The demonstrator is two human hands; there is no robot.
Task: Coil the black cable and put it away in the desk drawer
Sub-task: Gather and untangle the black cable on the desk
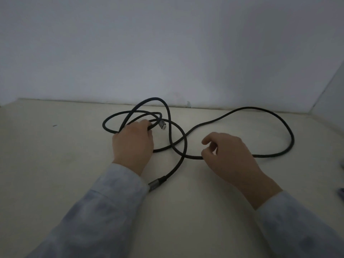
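A long black braided cable [275, 155] lies in loose, crossing loops on the pale desk top [55, 155]. One grey metal plug [162, 125] sticks out just past my left hand [133, 144], whose fingers are closed around the cable close to that plug. The other grey plug [154, 184] lies on the desk beside my left sleeve. My right hand [229, 157] hovers over the strand that runs right, thumb and forefinger curled and slightly apart around it; whether they pinch it I cannot tell. A wide loop [290, 135] reaches to the right. No drawer is in view.
A plain wall [167, 53] rises right behind the desk, with a side panel [333, 90] at the far right. Small dark objects [341, 194] peek in at the right edge. A tiny dark speck [55, 125] lies at the left.
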